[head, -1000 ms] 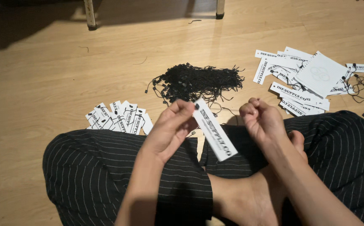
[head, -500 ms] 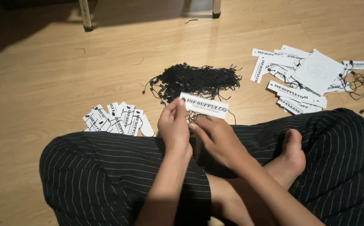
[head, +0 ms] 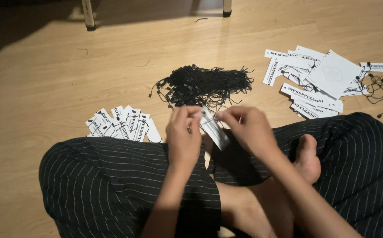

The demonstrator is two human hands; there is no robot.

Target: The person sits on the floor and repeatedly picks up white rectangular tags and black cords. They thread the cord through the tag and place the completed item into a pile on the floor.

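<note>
White card, a narrow hang tag (head: 214, 128), once level, is now tilted downward, pinched by the left hand (head: 183, 134) and right hand (head: 248, 128); a thin cord is possibly gripped too.

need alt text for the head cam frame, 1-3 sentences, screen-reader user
A person sitting cross-legged on a wooden floor holds a white paper tag between the left hand and right hand, both pinching near its top edge. Ahead lies a heap of black strings, with a row of strung tags at left and a loose tag pile at right.
</note>
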